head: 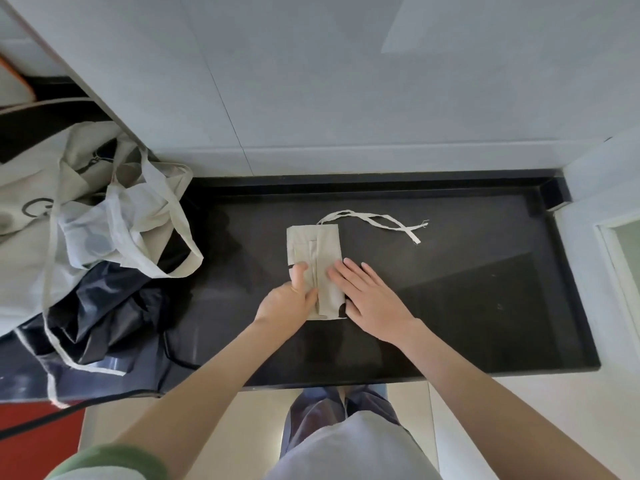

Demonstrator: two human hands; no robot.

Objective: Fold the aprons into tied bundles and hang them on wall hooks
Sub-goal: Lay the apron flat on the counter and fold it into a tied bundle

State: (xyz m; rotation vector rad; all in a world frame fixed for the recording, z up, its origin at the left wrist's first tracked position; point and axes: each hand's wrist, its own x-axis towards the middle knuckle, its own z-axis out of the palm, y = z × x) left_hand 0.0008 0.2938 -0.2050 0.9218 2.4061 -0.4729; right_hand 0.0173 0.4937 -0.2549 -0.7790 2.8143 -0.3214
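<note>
A beige apron [313, 247], folded into a narrow rectangle, lies on the black counter [467, 289]. Its two pale ties [377, 221] trail from the far edge toward the right. My left hand [291, 299] grips the near left part of the fold, thumb on top and fingers tucked under the fabric. My right hand [367, 292] lies flat with straight fingers, pressing the near right edge of the apron.
A heap of pale aprons and cloth bags [86, 209] over a dark navy apron [100, 317] covers the counter's left end. A black cable [173, 355] runs along there. A tiled wall [329, 81] stands behind; a white wall edge [595, 237] bounds the right.
</note>
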